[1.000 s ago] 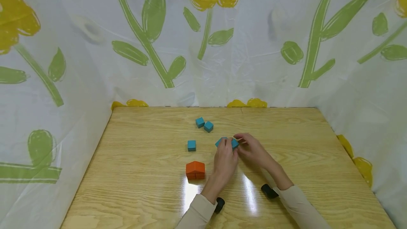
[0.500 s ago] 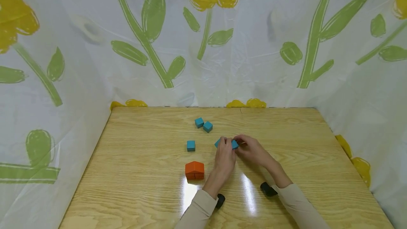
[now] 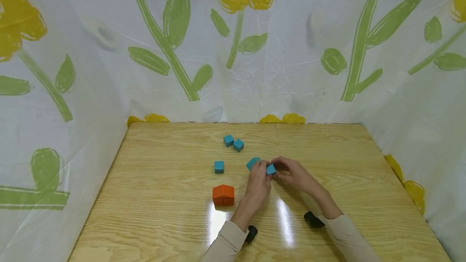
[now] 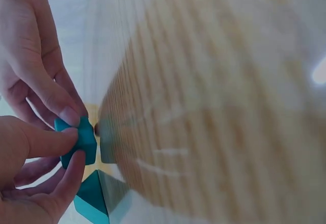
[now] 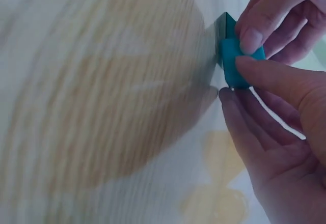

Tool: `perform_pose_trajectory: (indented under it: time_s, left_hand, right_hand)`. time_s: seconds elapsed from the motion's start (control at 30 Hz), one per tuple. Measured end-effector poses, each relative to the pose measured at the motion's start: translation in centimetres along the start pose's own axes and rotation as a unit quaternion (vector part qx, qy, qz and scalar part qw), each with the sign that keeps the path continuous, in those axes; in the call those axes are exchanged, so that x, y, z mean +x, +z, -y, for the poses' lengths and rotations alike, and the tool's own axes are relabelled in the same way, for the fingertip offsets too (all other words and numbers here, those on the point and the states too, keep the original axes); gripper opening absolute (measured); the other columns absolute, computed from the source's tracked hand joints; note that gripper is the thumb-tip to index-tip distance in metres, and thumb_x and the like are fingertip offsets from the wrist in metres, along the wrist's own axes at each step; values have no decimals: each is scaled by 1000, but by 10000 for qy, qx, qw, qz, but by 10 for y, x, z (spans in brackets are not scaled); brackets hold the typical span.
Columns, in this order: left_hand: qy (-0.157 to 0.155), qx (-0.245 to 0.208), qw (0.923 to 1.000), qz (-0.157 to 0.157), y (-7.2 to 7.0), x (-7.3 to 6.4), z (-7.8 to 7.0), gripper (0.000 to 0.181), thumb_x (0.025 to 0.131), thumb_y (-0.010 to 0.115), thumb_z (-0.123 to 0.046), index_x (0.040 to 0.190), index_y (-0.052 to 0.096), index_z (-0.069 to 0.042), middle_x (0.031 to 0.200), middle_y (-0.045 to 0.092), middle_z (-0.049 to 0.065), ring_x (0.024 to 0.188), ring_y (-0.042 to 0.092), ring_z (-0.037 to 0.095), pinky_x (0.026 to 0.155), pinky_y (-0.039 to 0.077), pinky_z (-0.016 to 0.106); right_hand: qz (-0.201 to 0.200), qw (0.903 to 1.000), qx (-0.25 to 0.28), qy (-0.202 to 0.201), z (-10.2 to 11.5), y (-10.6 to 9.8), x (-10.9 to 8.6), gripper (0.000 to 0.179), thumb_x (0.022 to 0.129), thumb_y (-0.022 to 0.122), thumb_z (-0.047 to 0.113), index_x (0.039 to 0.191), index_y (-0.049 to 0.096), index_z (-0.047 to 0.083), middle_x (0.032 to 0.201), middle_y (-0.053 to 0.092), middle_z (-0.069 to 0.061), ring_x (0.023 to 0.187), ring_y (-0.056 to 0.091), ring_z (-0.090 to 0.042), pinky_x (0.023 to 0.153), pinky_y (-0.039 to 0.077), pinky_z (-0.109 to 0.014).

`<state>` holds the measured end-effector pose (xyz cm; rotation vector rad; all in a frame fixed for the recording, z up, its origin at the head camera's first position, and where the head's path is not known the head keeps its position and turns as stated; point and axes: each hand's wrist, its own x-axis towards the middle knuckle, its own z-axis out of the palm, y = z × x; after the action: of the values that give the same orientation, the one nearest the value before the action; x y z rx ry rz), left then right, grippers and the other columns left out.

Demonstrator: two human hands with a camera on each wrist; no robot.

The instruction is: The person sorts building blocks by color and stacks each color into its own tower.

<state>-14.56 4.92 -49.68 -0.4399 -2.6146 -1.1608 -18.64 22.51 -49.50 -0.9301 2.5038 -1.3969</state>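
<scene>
- 1 sm. blue block (image 3: 271, 169): sat betw. both hands, R. of L. fingertips, L. of R. palm; no clear long axis; whether it touched table (image 3: 153, 197), couldn't tell.
- L. hand (image 3: 257, 183): pinched sm. blue block, thumb vs. fingers.
- R. hand (image 3: 295, 176): pinched it too, from R. side, thumb on one face.
- 1 peaked blue block (image 3: 252, 163): lay on table, L. & slightly beyond sm. blue block; L. hand was nearer, partly hid it.
- 3 blue cubes (image 3: 219, 167): 2 at back, close tog.; 1 nearer, to L.
- 1 orange house-shaped pc. (image 3: 223, 195): stood L. of L. wrist.
</scene>
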Motion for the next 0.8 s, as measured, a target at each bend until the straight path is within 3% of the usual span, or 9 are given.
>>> perform_pose_trajectory:
  time_s: [0.17,0.33,0.6,0.8]
  left_hand:
    - [-146,-465,9981,384,-2,-3,-1,26,91,71,9,115,63,6,108,60,16,102,62,30,90,56,34]
    - [-228,-768,9949,619,-4,-7,-3,27,89,73,10,114,62,6,108,61,16,97,62,26,86,56,29]
    - [-147,-736,9940,792,-4,-15,-2,25,88,77,5,109,64,3,102,58,9,90,56,17,81,52,23]
    - [-86,-568,9937,960,-5,-19,-4,25,87,80,1,108,66,2,99,61,9,92,57,20,83,52,25]
  right_hand:
    - [-7,9998,134,150,-2,-3,-8,29,93,71,-7,121,64,-3,118,68,-16,113,66,-39,97,56,-46]
    - [34,9994,278,190,-2,-5,-16,32,91,73,-6,122,64,-4,118,67,-17,111,66,-38,96,57,-43]
    - [161,9995,111,230,4,-7,-30,32,93,74,-1,123,64,-3,119,66,-16,109,66,-34,94,57,-46]
    - [131,9992,-316,-198,12,-6,-39,35,89,78,-4,121,65,-2,116,67,-11,105,67,-27,89,59,-41]
